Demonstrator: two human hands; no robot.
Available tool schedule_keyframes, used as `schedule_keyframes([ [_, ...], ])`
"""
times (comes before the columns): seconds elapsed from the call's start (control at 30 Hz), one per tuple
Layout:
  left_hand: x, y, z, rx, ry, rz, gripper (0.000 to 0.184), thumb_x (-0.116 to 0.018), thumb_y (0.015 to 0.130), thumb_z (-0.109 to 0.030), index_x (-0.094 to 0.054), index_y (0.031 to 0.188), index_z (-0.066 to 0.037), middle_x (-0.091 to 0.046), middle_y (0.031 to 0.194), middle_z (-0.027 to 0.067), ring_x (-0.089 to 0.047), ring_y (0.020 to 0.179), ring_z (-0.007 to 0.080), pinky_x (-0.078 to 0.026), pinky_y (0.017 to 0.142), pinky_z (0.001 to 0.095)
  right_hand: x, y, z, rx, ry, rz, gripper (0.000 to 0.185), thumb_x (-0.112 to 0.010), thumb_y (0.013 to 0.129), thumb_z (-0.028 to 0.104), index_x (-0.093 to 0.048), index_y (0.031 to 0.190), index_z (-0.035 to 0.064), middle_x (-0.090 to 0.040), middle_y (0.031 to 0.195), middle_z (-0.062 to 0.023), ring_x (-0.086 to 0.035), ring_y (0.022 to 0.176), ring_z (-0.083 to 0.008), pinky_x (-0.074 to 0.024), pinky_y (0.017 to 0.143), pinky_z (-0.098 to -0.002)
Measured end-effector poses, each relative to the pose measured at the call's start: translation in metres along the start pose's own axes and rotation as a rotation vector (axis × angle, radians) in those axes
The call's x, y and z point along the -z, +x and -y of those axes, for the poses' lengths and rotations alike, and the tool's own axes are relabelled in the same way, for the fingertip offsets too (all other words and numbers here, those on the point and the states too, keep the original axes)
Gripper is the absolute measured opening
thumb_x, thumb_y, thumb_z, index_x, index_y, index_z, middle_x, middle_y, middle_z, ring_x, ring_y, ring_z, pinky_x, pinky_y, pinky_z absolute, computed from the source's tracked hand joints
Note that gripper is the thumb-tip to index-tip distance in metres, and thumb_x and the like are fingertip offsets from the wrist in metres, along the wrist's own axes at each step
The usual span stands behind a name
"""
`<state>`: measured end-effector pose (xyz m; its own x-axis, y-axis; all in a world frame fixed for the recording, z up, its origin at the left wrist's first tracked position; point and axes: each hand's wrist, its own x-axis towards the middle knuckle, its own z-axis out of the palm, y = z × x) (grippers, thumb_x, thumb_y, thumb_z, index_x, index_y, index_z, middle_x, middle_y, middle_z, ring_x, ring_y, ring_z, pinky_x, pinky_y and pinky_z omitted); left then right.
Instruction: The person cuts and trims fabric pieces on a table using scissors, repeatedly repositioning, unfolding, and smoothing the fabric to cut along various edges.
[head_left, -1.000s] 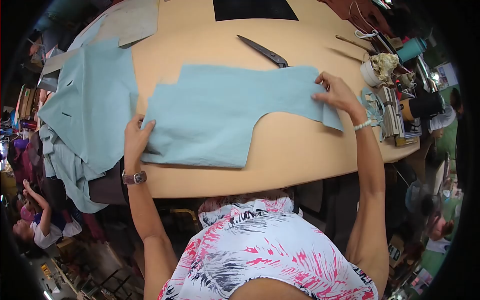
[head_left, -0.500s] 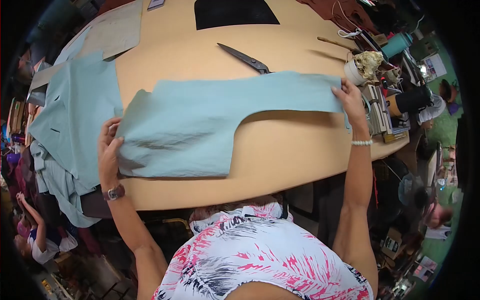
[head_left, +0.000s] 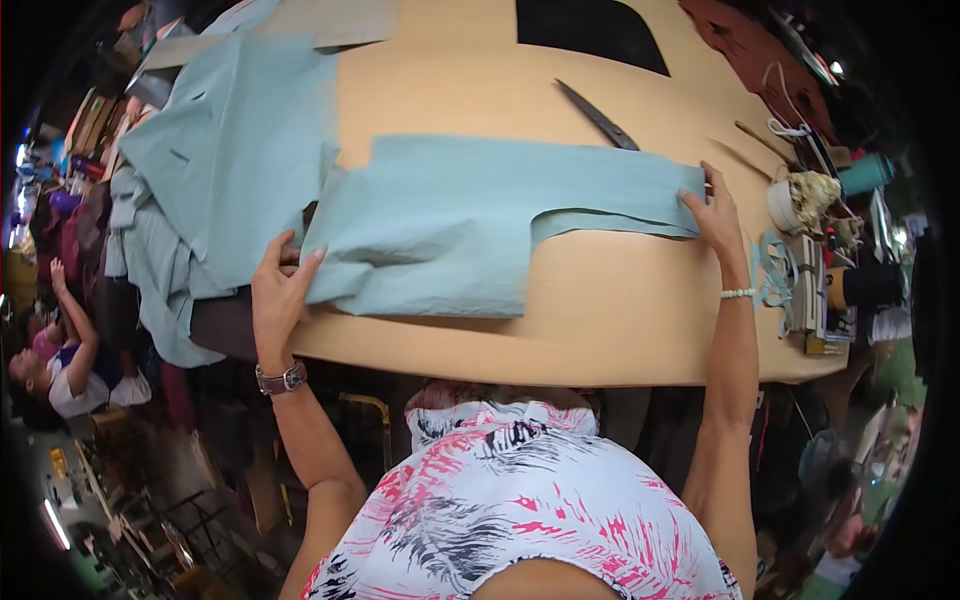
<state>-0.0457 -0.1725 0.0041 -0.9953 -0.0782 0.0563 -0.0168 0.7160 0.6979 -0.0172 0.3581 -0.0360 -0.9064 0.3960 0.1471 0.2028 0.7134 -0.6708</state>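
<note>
A light blue-green cut fabric piece [head_left: 430, 215] lies across the table, at least two layers showing along its curved notch. My right hand [head_left: 715, 215] pinches its narrow right end, thumb on top and fingers at the far edge. At the wide left end, my left hand [head_left: 280, 300] has thumb and fingers apart, the thumb touching the fabric's edge. Creases run through the cloth near that hand. Beyond the piece lie dark scissors [head_left: 600, 115], their handles hidden under the fabric.
More blue-green fabric [head_left: 230, 170] is heaped at the left and hangs over the table [head_left: 620, 320] edge. A black panel [head_left: 590, 35] lies at the far side. A white cup [head_left: 783, 207], a teal bottle [head_left: 866, 174] and fabric scraps [head_left: 775, 270] crowd the right. Another person [head_left: 75, 370] is at far left.
The fabric piece has settled flatter on the table, and its lower layer now shows at the notch. My left hand's fingers have spread from the edge. The view has shifted.
</note>
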Motion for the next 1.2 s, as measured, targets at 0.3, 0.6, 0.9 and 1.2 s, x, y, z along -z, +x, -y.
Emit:
schedule_keyframes([
  [0.3, 0.019, -0.029, 0.000, 0.047, -0.602, 0.154, 0.042, -0.054, 0.085, -0.006, -0.043, 0.124, 0.002, -0.053, 0.075, -0.0041, -0.047, 0.070, 0.0037, -0.037, 0.069, 0.0177, -0.039, -0.030, 0.004, 0.042, -0.502, -0.112, 0.065, -0.035, 0.089, 0.051, -0.025, 0.137, 0.0082, -0.029, 0.138, -0.0186, -0.023, 0.128, -0.0382, -0.0173, 0.102, -0.0506],
  [0.6, 0.015, -0.049, 0.028, 0.111, -0.132, 0.094, 0.038, -0.060, 0.082, -0.016, -0.051, 0.114, 0.004, -0.056, 0.082, 0.0025, -0.049, 0.070, 0.0064, -0.040, 0.066, 0.0199, -0.035, -0.029, 0.000, 0.013, -0.392, -0.075, 0.066, -0.038, 0.087, 0.048, -0.023, 0.137, 0.0060, -0.028, 0.138, -0.0190, -0.023, 0.128, -0.0364, -0.0146, 0.103, -0.0500],
  [0.9, -0.037, -0.020, -0.015, 0.039, 0.245, -0.119, 0.022, -0.066, 0.071, -0.013, -0.053, 0.079, 0.004, -0.058, 0.081, 0.0152, -0.055, 0.071, 0.0323, -0.043, 0.066, 0.0378, -0.018, -0.051, 0.041, -0.212, -0.183, -0.092, 0.055, -0.064, 0.074, 0.025, -0.048, 0.117, -0.0057, -0.057, 0.106, -0.0230, -0.052, 0.102, -0.0356, -0.0410, 0.087, -0.0388],
  [1.2, -0.048, 0.038, -0.003, -0.318, -0.255, 0.157, 0.042, -0.045, 0.075, 0.004, -0.051, 0.117, 0.003, -0.057, 0.111, 0.0176, -0.053, 0.108, 0.0234, -0.037, 0.094, 0.0296, 0.005, -0.046, 0.041, -0.251, 0.469, -0.018, 0.030, -0.059, 0.075, 0.010, -0.053, 0.100, -0.0039, -0.060, 0.089, -0.0147, -0.061, 0.071, -0.0222, -0.0515, 0.062, -0.0315],
])
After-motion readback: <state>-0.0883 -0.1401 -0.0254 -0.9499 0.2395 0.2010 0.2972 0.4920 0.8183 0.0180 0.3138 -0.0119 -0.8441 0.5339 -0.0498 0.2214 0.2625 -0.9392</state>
